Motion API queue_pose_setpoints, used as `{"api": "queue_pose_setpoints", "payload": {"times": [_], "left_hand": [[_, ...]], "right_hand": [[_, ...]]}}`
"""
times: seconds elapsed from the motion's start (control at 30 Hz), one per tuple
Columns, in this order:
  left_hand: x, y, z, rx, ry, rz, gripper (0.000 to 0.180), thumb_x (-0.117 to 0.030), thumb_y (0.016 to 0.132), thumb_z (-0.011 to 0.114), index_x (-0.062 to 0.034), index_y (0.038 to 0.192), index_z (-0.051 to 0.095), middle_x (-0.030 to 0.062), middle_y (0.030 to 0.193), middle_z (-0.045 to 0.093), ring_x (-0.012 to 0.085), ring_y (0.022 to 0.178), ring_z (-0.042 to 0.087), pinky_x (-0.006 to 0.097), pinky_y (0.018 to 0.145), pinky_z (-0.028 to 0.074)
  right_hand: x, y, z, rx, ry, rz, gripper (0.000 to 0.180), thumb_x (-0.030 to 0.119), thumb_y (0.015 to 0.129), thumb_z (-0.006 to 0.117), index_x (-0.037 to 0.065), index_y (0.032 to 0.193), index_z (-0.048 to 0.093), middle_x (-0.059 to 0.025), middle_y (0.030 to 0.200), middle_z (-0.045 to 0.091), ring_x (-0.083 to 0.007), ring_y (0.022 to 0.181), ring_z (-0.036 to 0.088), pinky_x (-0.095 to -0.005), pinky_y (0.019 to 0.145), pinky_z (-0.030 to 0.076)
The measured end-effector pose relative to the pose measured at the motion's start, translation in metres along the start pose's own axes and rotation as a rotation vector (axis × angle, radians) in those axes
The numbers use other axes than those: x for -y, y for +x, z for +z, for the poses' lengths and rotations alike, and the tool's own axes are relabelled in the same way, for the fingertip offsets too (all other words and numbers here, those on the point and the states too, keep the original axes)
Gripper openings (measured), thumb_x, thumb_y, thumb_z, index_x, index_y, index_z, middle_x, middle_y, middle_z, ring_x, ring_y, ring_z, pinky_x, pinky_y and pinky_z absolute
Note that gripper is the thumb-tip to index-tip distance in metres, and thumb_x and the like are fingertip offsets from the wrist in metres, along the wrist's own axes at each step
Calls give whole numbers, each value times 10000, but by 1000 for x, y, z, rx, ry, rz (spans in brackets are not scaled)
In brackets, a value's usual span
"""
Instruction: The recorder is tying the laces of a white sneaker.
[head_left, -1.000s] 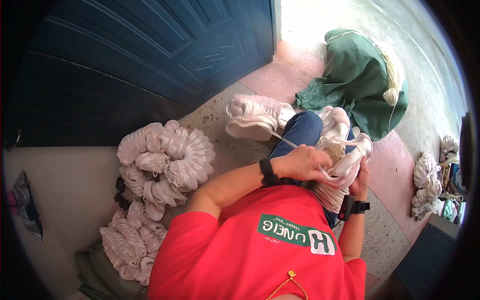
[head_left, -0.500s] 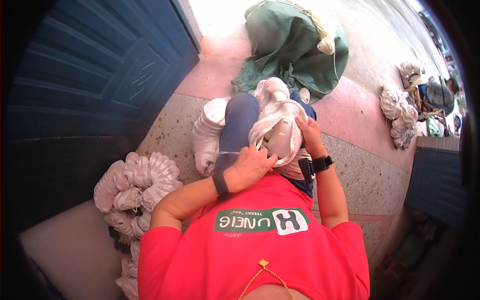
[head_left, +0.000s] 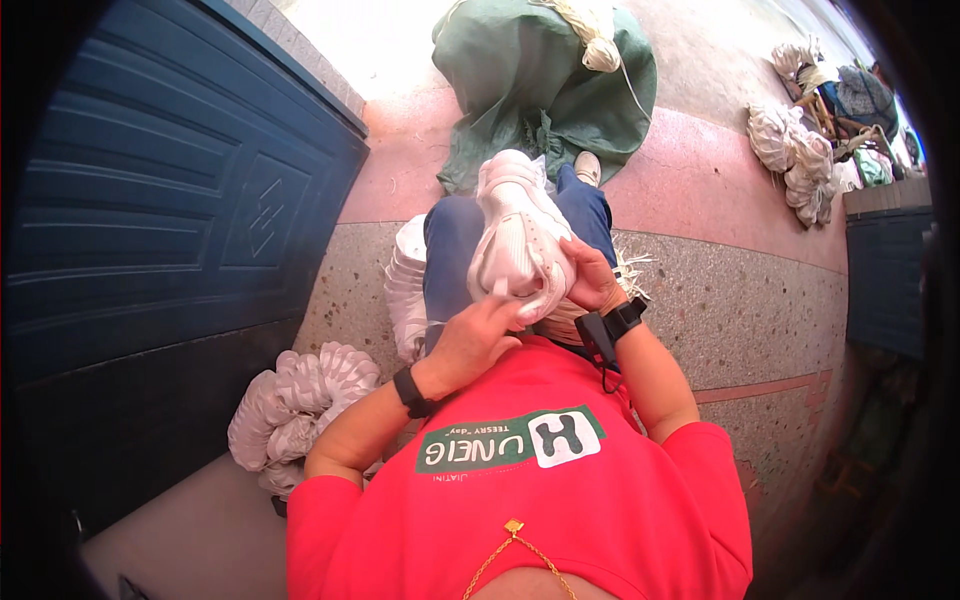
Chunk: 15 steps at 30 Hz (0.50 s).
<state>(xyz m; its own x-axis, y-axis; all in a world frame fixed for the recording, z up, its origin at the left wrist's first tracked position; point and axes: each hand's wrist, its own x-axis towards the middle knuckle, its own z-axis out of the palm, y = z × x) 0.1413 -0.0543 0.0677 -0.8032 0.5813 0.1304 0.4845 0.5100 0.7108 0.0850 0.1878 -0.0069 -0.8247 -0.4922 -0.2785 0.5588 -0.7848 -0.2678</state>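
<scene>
A white shoe upper rests over my lap, its opening toward my body. My left hand is at the opening's near left edge, fingertips closed on the rim, partly hidden by the upper. On the other side my right hand grips the upper's right edge, thumb on top and fingers out of sight. Just beyond it, more white uppers lie nested in a row reaching away between my knees. Beside my left leg stands another stack of white uppers.
A coiled pile of nested uppers lies at the lower left, near a blue panelled door. Ahead is a green sack with a bundle of cream cord on it. Further white bundles sit far right. Pale strands show beside my right leg.
The upper's opening has narrowed and tilted between my hands. My left hand has shifted slightly left and down, its fingers now at the near rim. The whole view has also shifted.
</scene>
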Motion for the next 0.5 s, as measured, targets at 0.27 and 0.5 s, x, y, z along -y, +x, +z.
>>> {"api": "queue_pose_setpoints", "payload": {"times": [0.27, 0.5], "left_hand": [[20, 5, 34, 179, 311, -36, 260, -254, 894, 700, -131, 1120, 664, 92, 985, 608, 313, 813, 596, 427, 692, 520], [18, 13, 37, 122, 374, -24, 216, -261, 891, 697, -135, 1065, 680, 87, 955, 603, 309, 814, 576, 426, 674, 505]], "right_hand": [[14, -19, -26, -384, -675, -7, 386, 199, 1011, 601, -6, 1333, 540, -113, 1278, 641, -183, 1124, 641, -336, 955, 522], [-30, -45, -40, -672, -175, 234, 710, 625, 1008, 449, -12, 1313, 530, -188, 1309, 590, -303, 1203, 554, -432, 1062, 427]]}}
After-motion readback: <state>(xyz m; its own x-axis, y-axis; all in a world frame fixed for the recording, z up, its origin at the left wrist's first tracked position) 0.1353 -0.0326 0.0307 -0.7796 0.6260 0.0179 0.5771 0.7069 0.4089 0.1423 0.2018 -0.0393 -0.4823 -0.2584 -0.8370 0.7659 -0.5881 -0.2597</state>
